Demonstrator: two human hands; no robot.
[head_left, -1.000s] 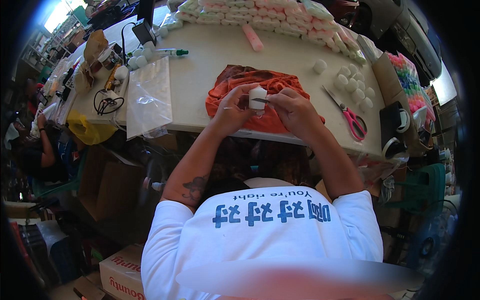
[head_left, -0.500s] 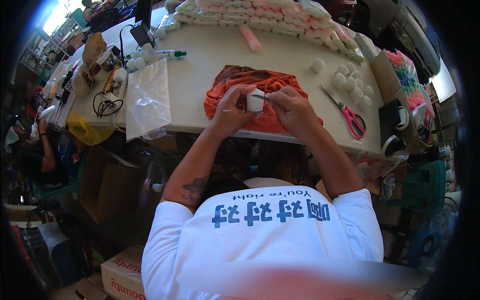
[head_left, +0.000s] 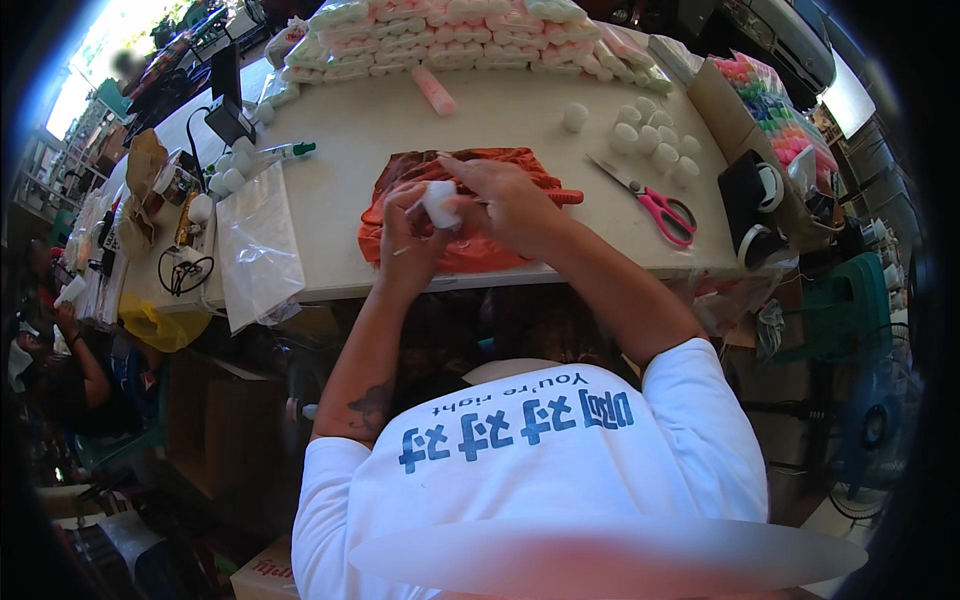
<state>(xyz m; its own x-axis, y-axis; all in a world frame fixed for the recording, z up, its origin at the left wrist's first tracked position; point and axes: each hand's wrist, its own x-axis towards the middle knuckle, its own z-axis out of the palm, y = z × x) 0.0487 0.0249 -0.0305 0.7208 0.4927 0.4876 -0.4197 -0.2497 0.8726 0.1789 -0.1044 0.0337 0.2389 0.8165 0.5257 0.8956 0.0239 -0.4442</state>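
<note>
A small white cup-shaped piece (head_left: 440, 203) is held up above a crumpled orange-red cloth (head_left: 480, 262) near the table's front edge. My left hand (head_left: 408, 235) has its fingers wrapped round its left side. From the right, my right hand (head_left: 512, 205) presses its thumb and lower fingers to the same piece, somewhat blurred, with the index finger stretched out above. A ridged orange handle (head_left: 566, 197) shows just beyond the right hand; whether it lies on the cloth or is in the palm, I cannot tell. Pink-handled scissors (head_left: 665, 215) lie partly spread farther right.
Several white rounded pieces (head_left: 660, 140) stand at the back right. Stacked clear packs (head_left: 430, 40) line the far edge, with a pink stick (head_left: 433, 91) before them. Plastic sheets (head_left: 262, 245), a black adapter (head_left: 229, 121) and cable are at left. A co-worker's arm (head_left: 92, 370) shows far left.
The thin blade that was between my right fingers no longer shows, and an orange handle appears beside that hand. My right hand now reaches over the white piece, which is turned. The view has shifted.
</note>
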